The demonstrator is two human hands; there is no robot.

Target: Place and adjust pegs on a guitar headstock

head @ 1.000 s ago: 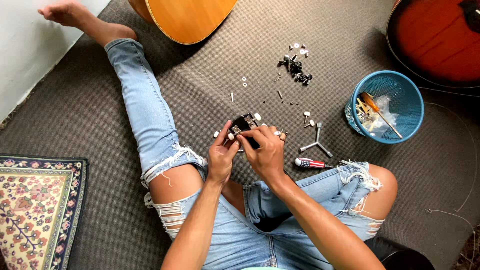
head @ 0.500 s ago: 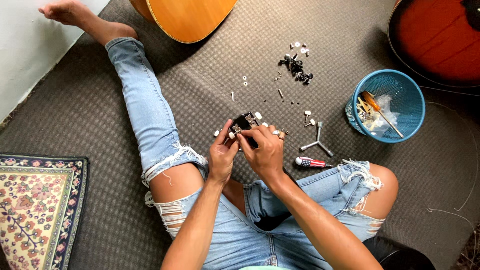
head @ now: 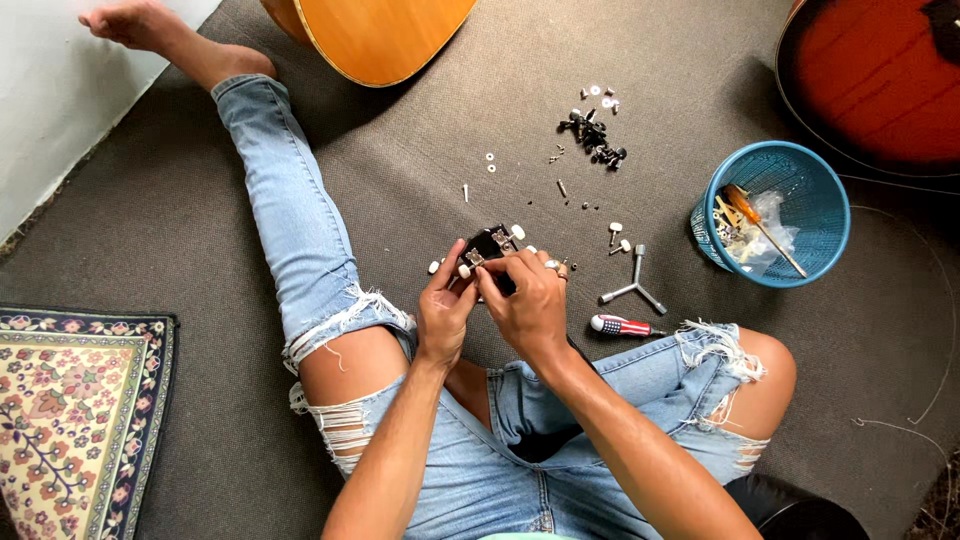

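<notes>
Head view: two hands hold a small black part.
Left hand (head: 445, 310) and right hand (head: 528, 300) pinch the black part with white knobs (head: 488, 247) at middle frame.

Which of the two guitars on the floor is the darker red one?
The red sunburst guitar body at the top right, behind the blue plastic basket. The other, the light orange-tan wooden guitar body, lies at top centre beside the outstretched leg.

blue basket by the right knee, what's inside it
Inside the blue basket lie an orange-handled tool, some crumpled clear plastic and small pale bits. Whatever sits beneath them is covered and cannot be seen.
</notes>
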